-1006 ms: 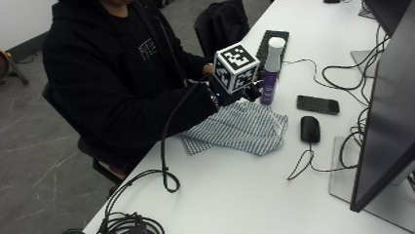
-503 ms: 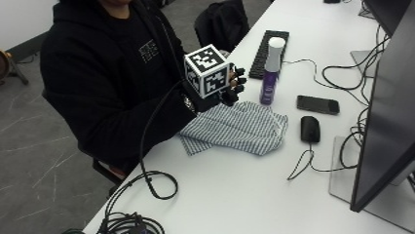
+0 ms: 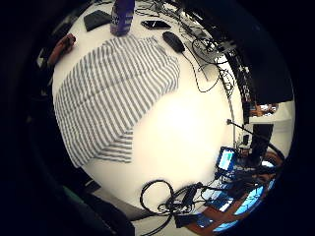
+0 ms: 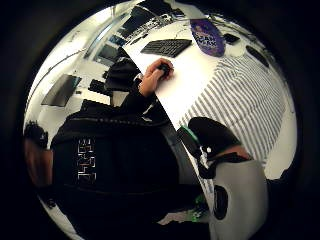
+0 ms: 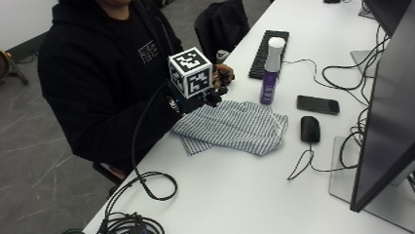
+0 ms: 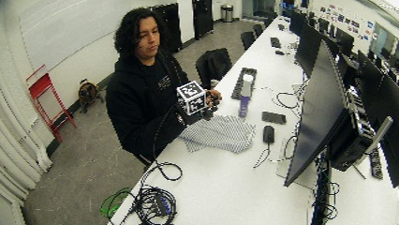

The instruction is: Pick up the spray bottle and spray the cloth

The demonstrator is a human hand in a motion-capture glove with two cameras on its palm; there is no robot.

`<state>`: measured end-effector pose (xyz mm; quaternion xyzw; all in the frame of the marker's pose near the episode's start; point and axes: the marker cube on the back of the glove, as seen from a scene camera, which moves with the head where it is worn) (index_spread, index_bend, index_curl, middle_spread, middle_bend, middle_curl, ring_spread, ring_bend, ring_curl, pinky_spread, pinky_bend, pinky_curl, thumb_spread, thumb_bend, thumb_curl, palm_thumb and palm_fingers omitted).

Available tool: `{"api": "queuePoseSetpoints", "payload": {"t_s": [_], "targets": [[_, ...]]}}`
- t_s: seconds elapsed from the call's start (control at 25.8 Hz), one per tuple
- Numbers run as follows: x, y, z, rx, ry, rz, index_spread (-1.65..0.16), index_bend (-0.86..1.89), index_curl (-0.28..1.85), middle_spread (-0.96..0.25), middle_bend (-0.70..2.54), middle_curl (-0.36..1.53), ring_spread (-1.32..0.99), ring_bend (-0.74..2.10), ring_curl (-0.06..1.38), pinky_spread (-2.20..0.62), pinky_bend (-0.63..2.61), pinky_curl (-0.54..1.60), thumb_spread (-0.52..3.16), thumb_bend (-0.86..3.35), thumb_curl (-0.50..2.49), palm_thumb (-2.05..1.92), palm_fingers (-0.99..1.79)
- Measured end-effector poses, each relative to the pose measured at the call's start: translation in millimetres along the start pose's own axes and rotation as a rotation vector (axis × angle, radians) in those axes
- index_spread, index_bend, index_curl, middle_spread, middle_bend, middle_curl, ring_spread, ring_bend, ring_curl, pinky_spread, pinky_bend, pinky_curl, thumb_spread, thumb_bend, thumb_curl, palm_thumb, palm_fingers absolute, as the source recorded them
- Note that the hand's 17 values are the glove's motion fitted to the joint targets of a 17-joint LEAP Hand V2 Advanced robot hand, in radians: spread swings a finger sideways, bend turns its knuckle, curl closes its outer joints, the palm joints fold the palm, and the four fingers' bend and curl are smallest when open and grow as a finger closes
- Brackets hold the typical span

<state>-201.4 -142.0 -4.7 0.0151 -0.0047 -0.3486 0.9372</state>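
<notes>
Outside view: phone (image 5: 317,104) and mouse (image 5: 310,128) flank cloth (image 5: 232,126); gloved hand's (image 5: 209,92) grip unclear.

An open-plan office is showing here: a long white surface (image 6: 231,187) is carrying monitors (image 6: 312,108), keyboards (image 6: 242,82), a mouse (image 6: 269,134) and trailing cables (image 6: 152,201), with chairs (image 6: 212,63) standing alongside.

Operator wears a black hooded sweatshirt (image 5: 103,92) with long sleeves and white block lettering (image 5: 148,49) on the chest. Right hand (image 5: 211,95) is fitted with a black glove; the other hand is bare.
</notes>
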Motion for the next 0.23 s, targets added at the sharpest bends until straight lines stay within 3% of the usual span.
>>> {"api": "queuePoseSetpoints", "payload": {"t_s": [0.23], "targets": [[-14.0,21.1,8.7,-0.030,-0.023,-0.010,-0.48,0.15,0.23,-0.13,0.17,0.30,-0.09,0.36,0.32,0.16,0.30,0.34,1.05,-0.04,0.36,0.62,-0.03]]}}
